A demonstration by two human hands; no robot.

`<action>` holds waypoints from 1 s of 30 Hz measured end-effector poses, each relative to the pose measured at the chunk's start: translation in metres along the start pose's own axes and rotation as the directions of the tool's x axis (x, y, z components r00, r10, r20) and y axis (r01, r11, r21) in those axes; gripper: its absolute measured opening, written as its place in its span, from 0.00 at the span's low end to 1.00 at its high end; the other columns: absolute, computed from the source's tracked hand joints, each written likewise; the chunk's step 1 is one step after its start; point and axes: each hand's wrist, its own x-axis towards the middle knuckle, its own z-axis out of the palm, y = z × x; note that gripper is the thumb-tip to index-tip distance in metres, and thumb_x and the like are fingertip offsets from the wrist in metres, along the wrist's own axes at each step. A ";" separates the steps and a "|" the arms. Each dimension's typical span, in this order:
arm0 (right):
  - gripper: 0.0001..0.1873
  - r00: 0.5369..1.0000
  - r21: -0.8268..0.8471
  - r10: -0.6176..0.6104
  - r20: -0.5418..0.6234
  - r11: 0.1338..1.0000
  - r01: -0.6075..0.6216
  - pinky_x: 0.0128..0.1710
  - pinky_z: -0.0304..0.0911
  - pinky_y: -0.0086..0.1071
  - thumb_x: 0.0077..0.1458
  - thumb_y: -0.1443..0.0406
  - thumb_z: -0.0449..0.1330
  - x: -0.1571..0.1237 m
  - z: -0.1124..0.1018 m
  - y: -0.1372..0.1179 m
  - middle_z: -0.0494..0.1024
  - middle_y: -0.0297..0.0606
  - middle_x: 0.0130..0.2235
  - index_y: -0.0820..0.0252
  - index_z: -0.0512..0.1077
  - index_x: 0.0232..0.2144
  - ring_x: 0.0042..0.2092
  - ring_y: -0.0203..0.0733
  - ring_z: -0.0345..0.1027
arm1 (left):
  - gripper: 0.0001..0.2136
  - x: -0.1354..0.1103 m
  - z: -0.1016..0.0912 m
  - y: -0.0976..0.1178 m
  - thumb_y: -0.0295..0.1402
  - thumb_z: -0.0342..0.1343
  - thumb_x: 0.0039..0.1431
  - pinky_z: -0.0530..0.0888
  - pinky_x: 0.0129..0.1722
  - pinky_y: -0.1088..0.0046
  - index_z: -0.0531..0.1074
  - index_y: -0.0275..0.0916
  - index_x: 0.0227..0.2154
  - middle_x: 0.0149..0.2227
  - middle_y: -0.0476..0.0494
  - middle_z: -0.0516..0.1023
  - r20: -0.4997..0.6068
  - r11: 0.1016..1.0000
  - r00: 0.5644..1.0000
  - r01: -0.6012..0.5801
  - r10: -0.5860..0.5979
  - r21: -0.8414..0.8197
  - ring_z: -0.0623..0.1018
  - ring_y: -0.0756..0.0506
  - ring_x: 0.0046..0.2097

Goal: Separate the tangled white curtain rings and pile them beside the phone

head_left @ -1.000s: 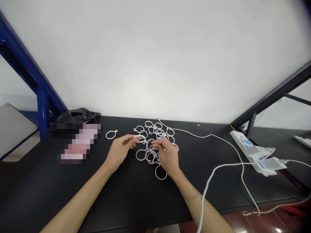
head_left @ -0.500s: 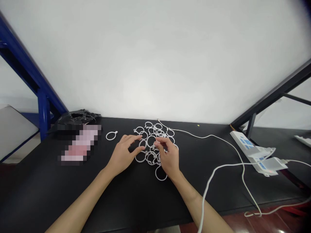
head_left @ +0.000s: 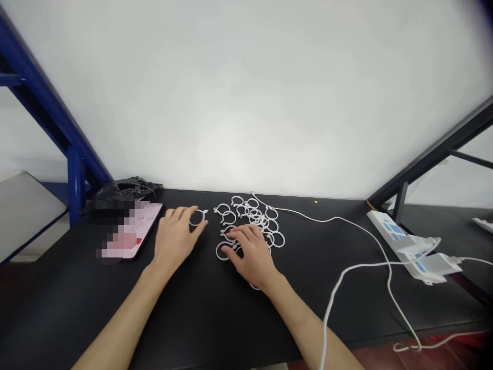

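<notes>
Once amid rings [head_left: 254, 218], left hand [head_left: 175, 237] aside.

Phone [head_left: 148, 225] beside black bag [head_left: 123, 188]; white cable [head_left: 370, 265]; power strip [head_left: 389, 231] at right.

My right hand [head_left: 250, 254] is covering several rings [head_left: 254, 218]; blur is masking the phone [head_left: 148, 223] at its nine o'clock.

Phone [head_left: 145, 222] screen, small clock digits, seemingly 21:21; power strip [head_left: 400, 240] blue labels, unreadable
</notes>
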 end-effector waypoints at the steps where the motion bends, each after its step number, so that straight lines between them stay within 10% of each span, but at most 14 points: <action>1: 0.12 0.999 -0.046 -0.017 0.027 0.999 0.019 0.54 0.63 0.48 0.59 0.62 0.62 0.000 0.002 0.000 0.78 0.43 0.46 0.56 0.74 0.45 0.51 0.51 0.66 | 0.18 0.000 0.001 -0.007 0.44 0.53 0.63 0.71 0.46 0.51 0.73 0.37 0.49 0.46 0.33 0.77 0.025 0.995 0.999 0.030 -0.033 0.090 0.72 0.31 0.48; 6: 0.11 0.996 -0.157 -0.001 0.086 0.987 0.015 0.54 0.62 0.52 0.58 0.67 0.61 -0.002 0.011 0.004 0.78 0.43 0.44 0.57 0.73 0.44 0.54 0.55 0.63 | 0.22 -0.003 0.003 -0.022 0.45 0.51 0.63 0.70 0.42 0.48 0.73 0.33 0.51 0.47 0.28 0.76 0.073 0.972 0.994 0.067 -0.085 0.224 0.71 0.26 0.49; 13: 0.07 0.997 -0.143 0.010 0.076 0.990 0.001 0.49 0.66 0.47 0.58 0.71 0.60 -0.002 0.012 0.007 0.79 0.40 0.40 0.57 0.72 0.39 0.47 0.51 0.66 | 0.14 -0.005 0.000 0.010 0.38 0.49 0.67 0.67 0.55 0.56 0.73 0.43 0.50 0.47 0.43 0.77 0.160 0.937 0.962 -0.165 0.223 -0.309 0.73 0.40 0.48; 19: 0.05 0.998 -0.006 0.021 -0.056 1.000 -0.022 0.48 0.67 0.43 0.58 0.70 0.58 0.001 0.005 0.000 0.77 0.41 0.40 0.57 0.71 0.37 0.45 0.47 0.67 | 0.11 -0.012 0.010 0.021 0.33 0.50 0.67 0.71 0.47 0.59 0.76 0.43 0.46 0.43 0.44 0.78 0.222 0.908 0.919 -0.239 0.326 -0.345 0.72 0.41 0.44; 23: 0.02 0.979 0.145 0.183 -0.085 0.975 -0.169 0.37 0.69 0.34 0.58 0.67 0.59 0.000 0.004 0.000 0.76 0.36 0.34 0.56 0.69 0.35 0.35 0.40 0.70 | 0.13 -0.010 -0.001 0.028 0.37 0.47 0.69 0.71 0.49 0.60 0.76 0.43 0.46 0.44 0.44 0.79 0.149 0.861 0.960 -0.135 0.236 -0.491 0.73 0.43 0.45; 30: 0.04 0.943 0.214 0.313 -0.116 0.935 -0.284 0.30 0.66 0.30 0.56 0.65 0.61 0.001 0.001 0.000 0.73 0.32 0.27 0.57 0.69 0.32 0.27 0.36 0.67 | 0.13 -0.008 -0.016 0.044 0.42 0.51 0.65 0.72 0.33 0.73 0.77 0.46 0.45 0.35 0.51 0.81 0.362 0.719 0.924 0.167 0.126 -0.674 0.78 0.48 0.34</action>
